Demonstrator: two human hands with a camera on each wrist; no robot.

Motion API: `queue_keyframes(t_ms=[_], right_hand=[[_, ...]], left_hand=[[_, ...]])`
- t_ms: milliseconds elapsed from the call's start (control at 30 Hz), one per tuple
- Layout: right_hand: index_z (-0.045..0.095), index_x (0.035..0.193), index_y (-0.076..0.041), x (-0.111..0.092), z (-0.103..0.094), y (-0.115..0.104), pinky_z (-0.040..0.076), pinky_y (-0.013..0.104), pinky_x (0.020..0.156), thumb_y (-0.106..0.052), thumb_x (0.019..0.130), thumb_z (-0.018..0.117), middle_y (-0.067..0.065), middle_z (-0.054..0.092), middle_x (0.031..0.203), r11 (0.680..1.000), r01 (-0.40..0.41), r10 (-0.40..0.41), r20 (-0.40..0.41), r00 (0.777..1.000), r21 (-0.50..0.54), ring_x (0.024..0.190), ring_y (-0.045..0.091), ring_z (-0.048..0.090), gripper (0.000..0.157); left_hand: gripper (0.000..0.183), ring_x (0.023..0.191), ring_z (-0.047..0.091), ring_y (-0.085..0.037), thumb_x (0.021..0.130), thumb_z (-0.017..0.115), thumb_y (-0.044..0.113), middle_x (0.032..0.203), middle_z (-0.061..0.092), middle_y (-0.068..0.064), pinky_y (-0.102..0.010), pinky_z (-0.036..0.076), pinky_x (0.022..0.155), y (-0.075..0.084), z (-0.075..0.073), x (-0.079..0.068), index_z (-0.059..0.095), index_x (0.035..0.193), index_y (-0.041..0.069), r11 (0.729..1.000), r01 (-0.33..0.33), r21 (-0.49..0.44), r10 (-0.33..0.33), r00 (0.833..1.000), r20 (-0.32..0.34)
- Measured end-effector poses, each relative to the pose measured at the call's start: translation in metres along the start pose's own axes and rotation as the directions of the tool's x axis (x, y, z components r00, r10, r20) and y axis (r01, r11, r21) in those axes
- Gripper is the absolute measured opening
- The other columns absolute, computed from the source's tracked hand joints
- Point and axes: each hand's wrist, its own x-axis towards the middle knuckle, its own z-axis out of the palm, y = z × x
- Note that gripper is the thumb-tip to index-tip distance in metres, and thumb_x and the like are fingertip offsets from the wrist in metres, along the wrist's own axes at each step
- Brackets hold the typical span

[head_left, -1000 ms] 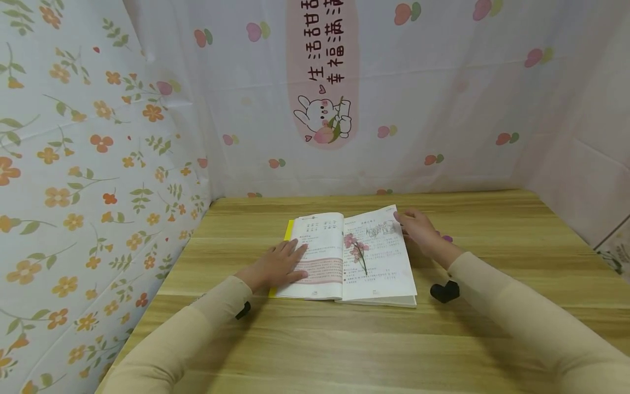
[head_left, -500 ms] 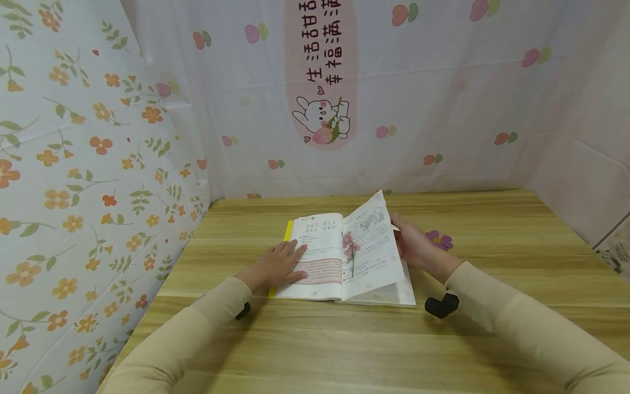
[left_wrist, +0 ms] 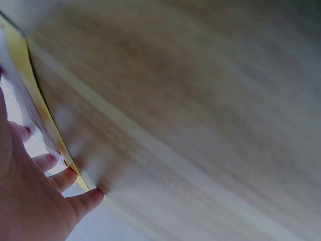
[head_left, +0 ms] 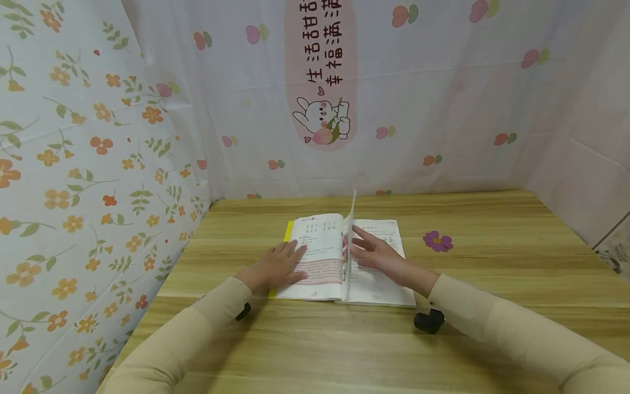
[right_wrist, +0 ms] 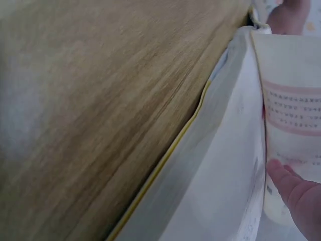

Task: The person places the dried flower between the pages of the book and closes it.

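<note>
An open book [head_left: 315, 284] with a yellow cover lies on the table. One page [head_left: 351, 219] stands nearly upright at the middle of the book. My left hand [head_left: 280, 266] rests spread on the left page; in the left wrist view, its fingers lie across the book's yellow edge. My right hand [head_left: 384, 260] is over the right page, its extended fingers against the right side of the raised page. In the right wrist view, a fingertip of the right hand [right_wrist: 296, 193] touches the page [right_wrist: 291, 60]. The pink flower [head_left: 345, 246] is partly hidden by the raised page.
A purple flower [head_left: 437, 241] lies on the wooden table [head_left: 315, 350], right of the book. Patterned cloth [head_left: 418, 109] hangs behind the table, and floral cloth [head_left: 88, 191] covers the left side. A black wrist camera [head_left: 429, 321] sits below my right wrist.
My right hand has moved left from the page's outer edge, swinging the page up from nearly flat to upright. The right page beneath is now exposed. My left hand has stayed still.
</note>
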Motion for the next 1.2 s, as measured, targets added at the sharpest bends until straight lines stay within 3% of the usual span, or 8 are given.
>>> queue_keyframes(t_ms=[100,200,300,567,733,833,1033,1200], right_hand=[[0.012,0.158,-0.017,0.003,0.008,0.002,0.037,0.050,0.103,-0.032,0.095,0.064,0.017,0.018,0.159,0.974,0.064,-0.060,0.024,0.998,-0.219,0.139,0.039,0.030,0.083],[0.012,0.158,-0.017,0.005,0.014,0.005,0.036,0.052,0.104,-0.036,0.092,0.068,0.013,0.018,0.159,0.900,0.133,-0.117,0.062,0.991,-0.415,0.139,0.037,0.030,0.088],[0.014,0.157,-0.017,0.006,0.019,0.007,0.029,0.052,0.108,-0.041,0.090,0.069,0.013,0.016,0.159,0.804,0.183,-0.151,0.103,0.983,-0.565,0.142,0.034,0.023,0.091],[0.020,0.157,-0.020,0.009,0.027,0.008,0.024,0.050,0.111,-0.043,0.091,0.066,0.013,0.007,0.161,0.562,0.336,-0.183,0.283,0.942,-0.755,0.145,0.031,0.012,0.084],[0.026,0.155,-0.022,0.012,0.026,0.010,0.019,0.048,0.113,-0.046,0.096,0.057,0.010,0.010,0.162,0.372,0.439,-0.175,0.402,0.898,-0.818,0.146,0.030,0.007,0.071],[0.029,0.154,-0.024,0.014,0.025,0.011,0.015,0.046,0.115,-0.047,0.098,0.053,0.008,0.011,0.162,0.289,0.491,-0.159,0.464,0.871,-0.822,0.147,0.028,0.006,0.066],[0.034,0.153,-0.020,0.016,0.023,0.009,0.013,0.046,0.115,-0.049,0.100,0.047,0.013,0.015,0.160,0.202,0.574,-0.160,0.552,0.819,-0.793,0.146,0.031,0.010,0.062],[0.037,0.151,-0.017,0.018,0.024,0.008,0.015,0.049,0.114,-0.050,0.100,0.045,0.015,0.018,0.159,0.184,0.603,-0.158,0.582,0.798,-0.776,0.146,0.033,0.012,0.062]], left_hand=[[0.076,0.140,0.027,-0.037,0.099,0.038,0.058,0.155,0.025,-0.021,-0.053,0.029,0.108,0.000,0.000,0.000,0.021,0.155,0.010,1.000,0.002,0.007,-0.002,1.000,0.008],[0.077,0.140,0.028,-0.037,0.099,0.038,0.059,0.155,0.025,-0.021,-0.053,0.029,0.107,0.001,0.000,-0.001,0.022,0.155,0.010,1.000,0.005,0.007,-0.005,1.000,0.015],[0.077,0.139,0.028,-0.037,0.099,0.039,0.059,0.155,0.026,-0.021,-0.053,0.030,0.107,0.001,0.000,-0.001,0.025,0.154,0.007,1.000,0.007,0.016,-0.007,1.000,0.017],[0.079,0.141,0.024,-0.035,0.096,0.053,0.052,0.156,0.022,-0.017,-0.054,0.029,0.107,-0.001,0.001,-0.002,0.027,0.152,0.003,0.995,0.049,-0.084,-0.049,0.999,0.006],[0.075,0.142,0.021,-0.034,0.099,0.049,0.045,0.156,0.021,-0.017,-0.054,0.027,0.109,-0.001,-0.001,-0.003,0.022,0.153,0.001,0.990,0.067,-0.121,-0.065,0.998,0.025],[0.074,0.142,0.021,-0.034,0.100,0.047,0.045,0.156,0.022,-0.018,-0.053,0.026,0.109,-0.001,-0.002,-0.004,0.021,0.153,0.000,0.990,0.067,-0.123,-0.064,0.998,0.028],[0.071,0.141,0.024,-0.035,0.100,0.044,0.046,0.155,0.023,-0.020,-0.054,0.031,0.107,-0.002,-0.003,-0.003,0.027,0.152,0.001,0.997,0.040,-0.069,-0.039,0.999,0.023],[0.068,0.142,0.024,-0.033,0.101,0.043,0.047,0.156,0.023,-0.017,-0.052,0.032,0.107,-0.008,-0.001,-0.003,0.028,0.153,0.006,0.999,0.019,-0.032,-0.019,1.000,0.015]])
